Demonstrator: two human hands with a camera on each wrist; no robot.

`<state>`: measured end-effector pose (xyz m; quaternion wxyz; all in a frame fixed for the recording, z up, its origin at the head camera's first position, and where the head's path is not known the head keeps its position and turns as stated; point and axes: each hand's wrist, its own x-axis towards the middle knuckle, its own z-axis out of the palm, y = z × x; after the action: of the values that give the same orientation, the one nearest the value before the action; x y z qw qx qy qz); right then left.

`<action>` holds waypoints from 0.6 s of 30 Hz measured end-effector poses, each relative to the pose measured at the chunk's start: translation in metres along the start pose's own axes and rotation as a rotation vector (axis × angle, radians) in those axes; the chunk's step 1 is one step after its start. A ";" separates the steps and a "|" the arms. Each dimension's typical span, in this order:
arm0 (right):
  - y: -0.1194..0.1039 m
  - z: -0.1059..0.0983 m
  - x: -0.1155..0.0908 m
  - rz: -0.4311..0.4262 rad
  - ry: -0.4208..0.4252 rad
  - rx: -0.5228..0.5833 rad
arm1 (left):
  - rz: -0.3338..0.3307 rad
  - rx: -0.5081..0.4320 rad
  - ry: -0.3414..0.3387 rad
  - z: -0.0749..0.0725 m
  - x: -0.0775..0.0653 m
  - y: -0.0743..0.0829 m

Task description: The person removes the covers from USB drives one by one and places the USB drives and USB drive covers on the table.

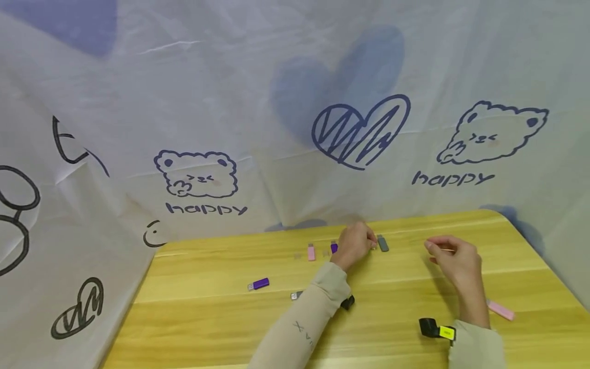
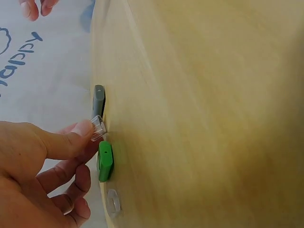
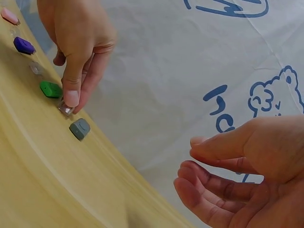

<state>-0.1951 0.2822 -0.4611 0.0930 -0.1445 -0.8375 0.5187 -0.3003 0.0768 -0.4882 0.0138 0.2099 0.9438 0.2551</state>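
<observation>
My left hand (image 1: 355, 245) pinches a small clear cap (image 2: 98, 128) between thumb and fingertips, low over the far part of the table. Close on either side of that cap stand a green USB stick (image 2: 105, 161) and a grey USB stick (image 1: 383, 243). Beyond the green one, another clear cap (image 2: 113, 203) lies on the wood. Farther left in the row come a purple USB stick (image 3: 23, 45) and a pink USB stick (image 1: 311, 252). My right hand (image 1: 458, 261) hovers to the right of the row, fingers loosely bent, thumb apart from them, holding nothing.
On the wooden table (image 1: 207, 328), a second purple USB stick (image 1: 259, 284) lies front left. A second grey one (image 1: 296, 295) is partly hidden by my left sleeve. Another pink stick (image 1: 501, 310) lies beside my right wrist. A printed cloth (image 1: 276, 195) hangs behind the far edge.
</observation>
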 end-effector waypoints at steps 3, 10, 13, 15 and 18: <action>0.000 -0.001 0.000 0.000 0.004 0.003 | 0.014 0.061 0.012 0.001 0.001 0.000; -0.002 0.002 -0.002 -0.016 -0.009 -0.002 | 0.012 0.185 0.039 0.004 -0.001 -0.005; -0.002 0.004 -0.003 -0.014 -0.011 -0.009 | 0.015 0.158 0.041 0.004 -0.003 -0.006; -0.003 0.003 -0.003 -0.018 -0.005 -0.008 | 0.017 0.091 0.044 0.000 -0.005 -0.006; -0.006 0.002 -0.003 -0.037 -0.003 0.000 | 0.027 -0.098 0.044 -0.011 -0.011 -0.004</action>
<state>-0.1939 0.2771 -0.4570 0.1014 -0.1281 -0.8401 0.5172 -0.2936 0.0641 -0.4819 -0.0001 0.2160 0.9273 0.3058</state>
